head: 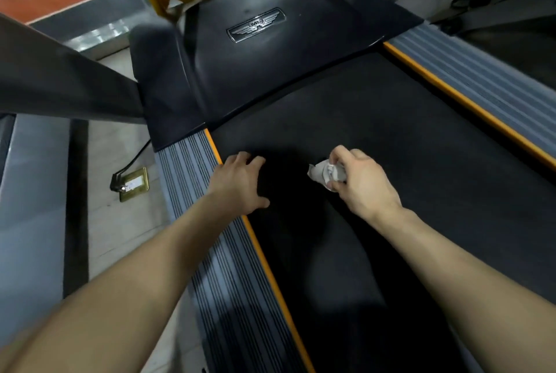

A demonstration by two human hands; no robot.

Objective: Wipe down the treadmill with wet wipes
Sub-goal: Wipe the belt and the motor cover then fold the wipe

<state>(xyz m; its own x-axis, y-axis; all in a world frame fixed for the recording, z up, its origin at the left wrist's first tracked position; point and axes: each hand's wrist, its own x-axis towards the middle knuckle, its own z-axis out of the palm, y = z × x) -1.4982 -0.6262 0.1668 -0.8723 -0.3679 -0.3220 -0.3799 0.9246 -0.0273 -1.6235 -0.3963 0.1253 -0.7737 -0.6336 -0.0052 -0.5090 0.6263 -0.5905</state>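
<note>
Two hands were in view, both extended forward over the treadmill belt (406, 138) on bare forearms.

The right hand (365, 184) had its fingers curled and pinched one crumpled white wet wipe (322, 172) between thumb and fingertips. The wipe projected to the left of the knuckles, low over the middle of the belt. Contact between wipe and belt could not be confirmed.

The left hand (242, 184) held nothing. It was palm down with the fingers spread and slightly bent, the fingertips over the belt and the wrist above the left orange strip (266, 264). The two hands were apart, with dark, shadowed belt between them.

Two ribbed grey side rails bordered the belt: the left rail (210, 240) ran under the left forearm, and the right rail (481, 80) lay well apart from the right hand. One orange strip edged each rail on its belt side, and the right strip (469, 104) ran diagonally toward the far corner. Open belt extended ahead of both hands and to the right.

One black motor cover (270, 71) closed the far end of the belt and carried one winged metal badge (255, 25).

On the floor left of the left rail sat one brass floor outlet (134, 184) with a black cable (141, 153) plugged in.
</note>
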